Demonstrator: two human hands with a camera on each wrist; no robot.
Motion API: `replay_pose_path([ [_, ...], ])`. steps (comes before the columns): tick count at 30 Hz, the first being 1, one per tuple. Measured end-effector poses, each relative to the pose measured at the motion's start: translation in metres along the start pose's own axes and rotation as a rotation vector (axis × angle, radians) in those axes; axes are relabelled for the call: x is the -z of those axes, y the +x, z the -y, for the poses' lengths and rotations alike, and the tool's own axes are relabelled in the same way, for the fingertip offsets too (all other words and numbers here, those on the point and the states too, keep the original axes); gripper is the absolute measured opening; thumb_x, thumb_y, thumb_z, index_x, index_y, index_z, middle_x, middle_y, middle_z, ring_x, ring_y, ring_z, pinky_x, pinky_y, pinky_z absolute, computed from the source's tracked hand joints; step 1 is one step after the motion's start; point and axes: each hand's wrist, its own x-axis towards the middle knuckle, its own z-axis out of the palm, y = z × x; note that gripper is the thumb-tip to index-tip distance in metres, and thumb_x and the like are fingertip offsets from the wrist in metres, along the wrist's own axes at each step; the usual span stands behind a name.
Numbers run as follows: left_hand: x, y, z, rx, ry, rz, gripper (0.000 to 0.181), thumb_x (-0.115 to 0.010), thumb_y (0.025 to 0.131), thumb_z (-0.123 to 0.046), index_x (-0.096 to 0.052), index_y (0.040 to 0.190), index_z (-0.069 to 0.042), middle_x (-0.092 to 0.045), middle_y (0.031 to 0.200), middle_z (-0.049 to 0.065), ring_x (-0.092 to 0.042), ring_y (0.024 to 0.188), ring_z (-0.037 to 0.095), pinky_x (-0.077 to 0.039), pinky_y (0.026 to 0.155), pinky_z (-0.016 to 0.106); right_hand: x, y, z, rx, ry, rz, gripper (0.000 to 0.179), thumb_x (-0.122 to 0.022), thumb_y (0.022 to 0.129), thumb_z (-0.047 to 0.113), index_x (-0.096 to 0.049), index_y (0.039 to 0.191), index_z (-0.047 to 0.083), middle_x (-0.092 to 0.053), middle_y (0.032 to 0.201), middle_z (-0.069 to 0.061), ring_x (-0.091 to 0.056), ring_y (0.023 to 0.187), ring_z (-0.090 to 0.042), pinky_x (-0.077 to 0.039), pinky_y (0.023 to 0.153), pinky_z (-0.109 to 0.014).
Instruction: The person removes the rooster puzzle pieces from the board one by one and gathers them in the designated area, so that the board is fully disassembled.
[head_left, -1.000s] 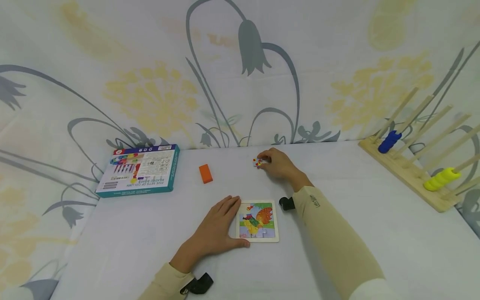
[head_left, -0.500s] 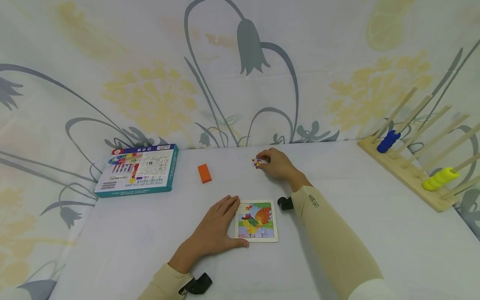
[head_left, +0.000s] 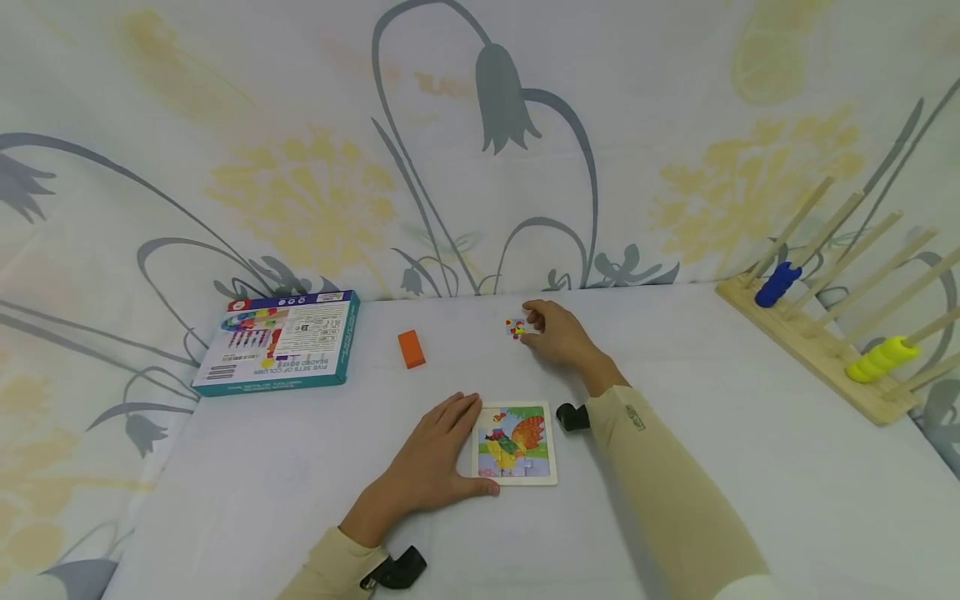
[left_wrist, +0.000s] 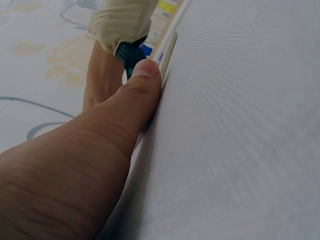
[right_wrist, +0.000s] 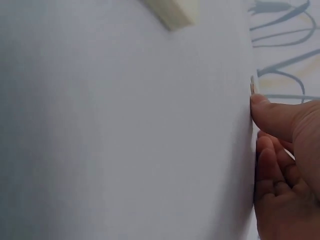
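A small framed jigsaw puzzle (head_left: 513, 442) with a butterfly picture lies on the white table before me. My left hand (head_left: 427, 467) rests flat along its left side, fingers straight and thumb (left_wrist: 142, 85) stretched out at the lower edge. Farther back lies a small colourful puzzle piece (head_left: 514, 328) with red and yellow spots. My right hand (head_left: 558, 333) is just right of it, finger and thumb parted at its edge. In the right wrist view the thumb (right_wrist: 270, 115) meets a thin edge at the table, while the other fingers are loosely bent.
An orange block (head_left: 411, 349) lies left of the piece. A teal-edged toy box (head_left: 277, 342) lies at the back left. On the right stands a wooden peg rack (head_left: 817, 350) with blue beads (head_left: 777, 284) and yellow beads (head_left: 883, 359). A patterned cloth hangs behind.
My right hand has drawn slightly to the right and its finger and thumb have spread, showing more of the puzzle piece. My left hand has stayed in place by the puzzle.
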Motion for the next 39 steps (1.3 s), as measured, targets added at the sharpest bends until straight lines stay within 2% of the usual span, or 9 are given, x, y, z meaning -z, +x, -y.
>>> replay_pose_path([
  [6,-0.001,0.001,0.001,0.001,0.009,-0.008,0.118,-0.075,0.075,-0.073,-0.029,0.161,-0.008,-0.030,0.168,0.006,-0.023,0.157,0.029,-0.029,0.126,0.050,0.004,-0.018,0.001,0.035,0.002,0.010,0.054,-0.071,0.096,0.014,-0.052,0.144,-0.001,-0.062,0.123,-0.016,-0.058,0.114,-0.030,-0.049,0.105,-0.046],
  [12,-0.001,0.001,-0.001,-0.006,-0.003,-0.012,0.117,-0.075,0.076,-0.073,-0.029,0.162,-0.008,-0.030,0.168,0.005,-0.024,0.157,0.029,-0.028,0.126,0.051,0.008,-0.050,0.003,0.083,0.009,-0.004,0.044,-0.070,0.097,0.018,-0.061,0.136,0.002,-0.068,0.120,-0.014,-0.064,0.113,-0.030,-0.054,0.102,-0.045],
  [17,0.000,0.000,0.001,-0.003,0.015,-0.020,0.116,-0.074,0.076,-0.074,-0.029,0.162,-0.010,-0.030,0.169,0.003,-0.024,0.157,0.028,-0.029,0.126,0.050,0.007,-0.078,0.011,0.142,0.020,0.026,0.033,-0.071,0.097,0.020,-0.069,0.127,0.008,-0.071,0.104,-0.004,-0.065,0.094,-0.019,-0.059,0.086,-0.034],
  [20,-0.001,0.001,0.001,-0.001,0.013,-0.013,0.115,-0.073,0.076,-0.075,-0.029,0.162,-0.011,-0.029,0.169,0.002,-0.023,0.157,0.028,-0.029,0.126,0.051,0.002,-0.093,0.014,0.197,0.017,0.068,0.027,-0.072,0.096,0.020,-0.073,0.120,0.009,-0.070,0.094,0.002,-0.061,0.083,-0.011,-0.055,0.075,-0.025],
  [23,-0.001,0.001,0.001,-0.008,0.007,-0.011,0.115,-0.073,0.077,-0.074,-0.029,0.162,-0.010,-0.030,0.169,0.003,-0.023,0.157,0.029,-0.028,0.126,0.051,-0.003,-0.104,0.017,0.231,0.019,0.125,0.023,-0.073,0.094,0.018,-0.075,0.114,0.008,-0.069,0.089,0.005,-0.058,0.079,-0.007,-0.052,0.070,-0.021],
  [28,-0.001,0.000,0.002,-0.021,-0.001,-0.016,0.115,-0.074,0.076,-0.073,-0.030,0.161,-0.009,-0.031,0.168,0.004,-0.024,0.156,0.030,-0.029,0.125,0.052,-0.012,-0.111,0.022,0.235,-0.020,0.179,0.020,-0.074,0.093,0.019,-0.076,0.110,0.007,-0.068,0.084,0.006,-0.057,0.077,-0.005,-0.051,0.069,-0.019],
  [33,-0.001,0.001,0.000,-0.030,-0.017,-0.008,0.114,-0.073,0.078,-0.073,-0.031,0.161,-0.009,-0.031,0.168,0.005,-0.024,0.157,0.031,-0.028,0.126,0.052,-0.017,-0.113,0.022,0.228,-0.093,0.179,0.022,-0.076,0.093,0.020,-0.076,0.108,0.005,-0.068,0.083,0.006,-0.056,0.074,-0.003,-0.050,0.068,-0.018],
  [39,0.001,0.001,-0.001,-0.018,-0.003,-0.011,0.114,-0.072,0.077,-0.074,-0.031,0.161,-0.009,-0.031,0.168,0.004,-0.025,0.156,0.030,-0.029,0.125,0.052,-0.017,-0.114,0.027,0.226,-0.100,0.179,0.027,-0.076,0.092,0.019,-0.076,0.112,0.001,-0.068,0.083,0.004,-0.055,0.073,-0.004,-0.049,0.066,-0.018],
])
